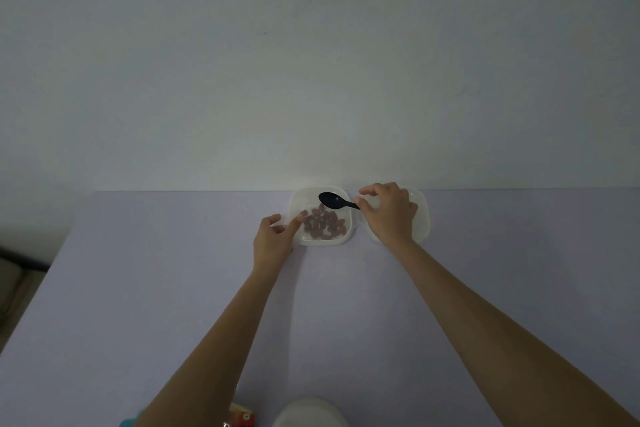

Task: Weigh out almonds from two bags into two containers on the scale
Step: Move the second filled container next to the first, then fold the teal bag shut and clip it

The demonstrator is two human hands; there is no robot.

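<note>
Two clear plastic containers stand side by side at the table's far edge, against the wall. The left container (349,217) holds several brown almonds (323,224). My left hand (275,237) grips its left rim, thumb inside. My right hand (389,211) pinches the handle of a black spoon (333,200), whose bowl hovers over the back of the left container. That hand covers most of the right container (423,218), so what it holds is hidden.
A lilac table (173,288) runs up to a pale wall. At the near edge sit a round white object (310,412), maybe the scale, and a red and teal packet (242,418) partly under my left forearm. The table's left edge drops to the floor.
</note>
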